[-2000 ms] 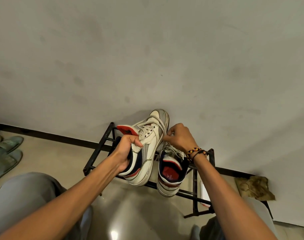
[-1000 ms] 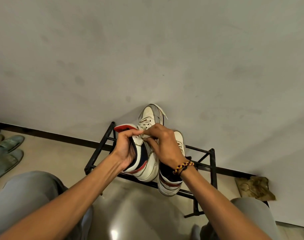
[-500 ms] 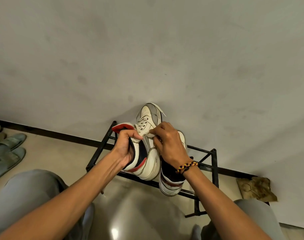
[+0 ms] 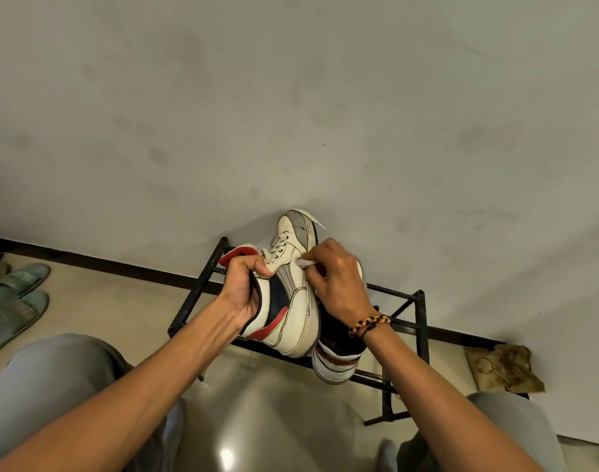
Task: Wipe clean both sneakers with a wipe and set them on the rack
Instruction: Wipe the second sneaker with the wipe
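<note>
My left hand (image 4: 245, 289) grips the collar of a white sneaker (image 4: 293, 301) with navy and red panels, holding it toe-up above the black metal rack (image 4: 422, 321). Pinched in the fingers of my right hand (image 4: 339, 282), a small white wipe (image 4: 304, 263) is pressed against the sneaker's side near the laces. The second sneaker (image 4: 335, 364) rests on the rack, its heel toward me, mostly hidden behind my right wrist and the held sneaker.
A plain wall stands right behind the rack. Grey-green slippers (image 4: 13, 301) lie on the floor at the far left. A crumpled brownish cloth (image 4: 502, 367) sits on the floor right of the rack. My knees frame the glossy floor in front.
My right hand moved from the second sneaker's laces over to the held sneaker, and now rubs the wipe along its side. The left hand keeps its grip, tilting the sneaker slightly.
</note>
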